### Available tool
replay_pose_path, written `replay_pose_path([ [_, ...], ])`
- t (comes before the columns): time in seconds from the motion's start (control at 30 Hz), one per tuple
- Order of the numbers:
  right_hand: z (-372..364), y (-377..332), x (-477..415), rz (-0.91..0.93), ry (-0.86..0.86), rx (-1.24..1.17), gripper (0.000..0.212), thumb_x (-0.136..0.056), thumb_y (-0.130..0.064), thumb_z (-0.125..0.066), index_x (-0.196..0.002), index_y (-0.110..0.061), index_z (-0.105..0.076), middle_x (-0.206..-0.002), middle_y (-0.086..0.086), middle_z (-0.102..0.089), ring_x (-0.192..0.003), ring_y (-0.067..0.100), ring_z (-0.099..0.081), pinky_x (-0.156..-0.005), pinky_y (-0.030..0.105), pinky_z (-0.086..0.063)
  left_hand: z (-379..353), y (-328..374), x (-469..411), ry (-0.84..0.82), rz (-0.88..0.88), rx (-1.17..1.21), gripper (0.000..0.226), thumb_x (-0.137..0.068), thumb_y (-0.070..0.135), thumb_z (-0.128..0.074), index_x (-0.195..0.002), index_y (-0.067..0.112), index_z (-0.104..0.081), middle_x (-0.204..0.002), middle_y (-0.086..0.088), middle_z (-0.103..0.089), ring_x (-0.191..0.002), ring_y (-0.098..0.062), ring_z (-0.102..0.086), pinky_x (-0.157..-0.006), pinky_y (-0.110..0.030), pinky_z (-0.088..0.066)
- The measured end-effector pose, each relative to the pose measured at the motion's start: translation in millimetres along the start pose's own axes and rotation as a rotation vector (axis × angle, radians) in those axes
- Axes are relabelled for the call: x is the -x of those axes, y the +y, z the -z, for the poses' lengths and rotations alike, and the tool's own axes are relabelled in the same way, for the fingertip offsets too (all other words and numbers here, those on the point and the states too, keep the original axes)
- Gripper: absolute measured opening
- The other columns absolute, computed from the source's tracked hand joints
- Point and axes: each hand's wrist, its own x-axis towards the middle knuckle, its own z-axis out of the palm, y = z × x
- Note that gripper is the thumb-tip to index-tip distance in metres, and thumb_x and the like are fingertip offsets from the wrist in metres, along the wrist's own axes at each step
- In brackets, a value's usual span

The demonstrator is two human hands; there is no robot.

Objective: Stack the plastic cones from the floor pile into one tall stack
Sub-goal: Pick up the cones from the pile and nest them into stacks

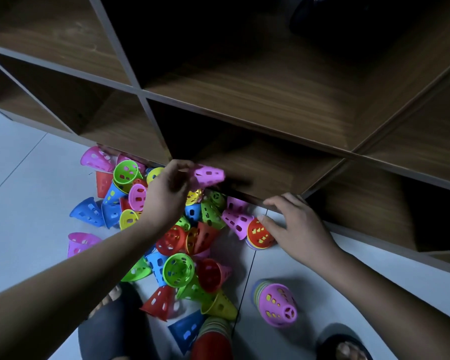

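Over tiles (24, 165) by shelving (270, 120), left hand (166, 196) pinches pink cone (209, 175); right hand (294, 224) seemingly spread.

No text, label, brand, number or sign can be read anywhere, neither on the cones nor on the shelf.

1 head-worn camera looks steeply down, close over floor (24, 157) and shelving (244, 100).

One left hand (166, 196), one right hand (300, 229), one pink cone (209, 175) before the shelf (244, 105), three stacks (260, 233) (276, 304) (212, 344) near it, roughly thirty loose cones (178, 268), number uncertain.
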Motion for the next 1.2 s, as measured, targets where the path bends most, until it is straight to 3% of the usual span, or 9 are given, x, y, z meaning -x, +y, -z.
replay_pose_path([
  [0.13, 1, -20, -19, -0.065, -0.019, -0.183, 0.052, -0.092, -0.042, -0.075, -0.14, -0.038, -0.055, -0.129, -0.015, -0.06, -0.102, -0.001, -0.059, -0.084, 0.007, -0.043, -14, 12, 17, -0.163, 0.201, 0.392, 0.025, -0.105, 0.01, -0.062, -0.128, 0.02, -0.063, -0.111, 0.0, -0.076, -0.098, -0.015, -0.077, -0.081, -0.027, -0.061],
  [0.23, 1, -26, -27, -0.125, -0.052, -0.336, 0.06, -0.086, -0.048, -0.08, -0.14, -0.04, -0.055, -0.132, -0.019, -0.061, -0.106, 0.003, -0.063, -0.089, 0.022, -0.051, -30, 15, 26, -0.267, 0.326, 0.524, 0.024, -0.105, 0.009, -0.061, -0.126, 0.02, -0.066, -0.111, -0.014, -0.071, -0.102, -0.024, -0.075, -0.086, -0.032, -0.062],
  [0.33, -4, -23, -24, -0.143, -0.105, -0.495, 0.047, -0.085, -0.045, -0.082, -0.128, -0.041, -0.062, -0.125, -0.015, -0.07, -0.113, 0.005, -0.068, -0.098, 0.043, -0.058, -44, 17, 33, -0.367, 0.349, 0.582, 0.023, -0.107, 0.01, -0.059, -0.128, 0.018, -0.064, -0.102, -0.019, -0.071, -0.097, -0.032, -0.076, -0.09, -0.041, -0.064],
  [0.43, -3, -17, -15, -0.13, -0.029, -0.467, 0.039, -0.081, -0.053, -0.077, -0.115, -0.037, -0.066, -0.108, -0.011, -0.075, -0.103, 0.011, -0.073, -0.089, 0.05, -0.061, -49, 23, 36, -0.426, 0.29, 0.462, 0.023, -0.106, 0.02, -0.062, -0.129, 0.022, -0.061, -0.106, -0.017, -0.076, -0.101, -0.035, -0.076, -0.094, -0.05, -0.063],
  [0.6, 22, -11, -4, -0.036, 0.172, -0.226, 0.027, -0.082, -0.028, -0.084, -0.105, -0.03, -0.072, -0.1, -0.014, -0.066, -0.085, 0.009, -0.07, -0.076, 0.039, -0.06, -53, 9, 26, -0.378, 0.07, 0.0, 0.024, -0.1, 0.032, -0.072, -0.122, 0.029, -0.063, -0.108, 0.007, -0.075, -0.099, -0.008, -0.073, -0.089, -0.036, -0.062],
  [0.7, 33, -12, 5, -0.027, 0.123, -0.156, 0.025, -0.081, -0.025, -0.084, -0.103, -0.029, -0.073, -0.098, -0.013, -0.06, -0.075, 0.008, -0.067, -0.072, 0.031, -0.058, -58, -18, 14, -0.412, -0.222, -0.426, 0.033, -0.091, 0.022, -0.077, -0.121, 0.023, -0.066, -0.114, 0.005, -0.064, -0.104, -0.016, -0.063, -0.087, -0.043, -0.057],
  [0.83, 26, -3, 12, -0.02, -0.002, -0.056, 0.025, -0.083, -0.029, -0.08, -0.105, -0.032, -0.068, -0.102, -0.013, -0.054, -0.077, 0.005, -0.061, -0.071, 0.03, -0.056, -66, -30, 8, -0.551, -0.32, -0.709, 0.06, -0.088, 0.033, -0.076, -0.144, 0.024, -0.06, -0.135, 0.0, -0.062, -0.118, -0.026, -0.051, -0.097, -0.042, -0.051],
  [1.0, 5, 14, 15, -0.051, -0.123, -0.008, 0.04, -0.079, -0.035, -0.084, -0.113, -0.036, -0.063, -0.109, -0.014, -0.054, -0.074, 0.003, -0.057, -0.073, 0.032, -0.055, -74, -36, 8, -0.549, -0.392, -0.885, 0.065, -0.095, 0.043, -0.067, -0.156, 0.029, -0.048, -0.148, 0.001, -0.058, -0.128, -0.027, -0.047, -0.105, -0.038, -0.042],
  [1.2, -15, 31, 19, -0.078, -0.231, -0.023, 0.043, -0.084, -0.044, -0.072, -0.124, -0.039, -0.057, -0.107, -0.008, -0.07, -0.084, 0.011, -0.069, -0.077, 0.037, -0.059, -58, -42, 5, -0.555, -0.433, -0.841, 0.06, -0.093, 0.064, -0.053, -0.141, 0.031, -0.064, -0.13, 0.005, -0.07, -0.116, -0.026, -0.056, -0.097, -0.042, -0.05],
])
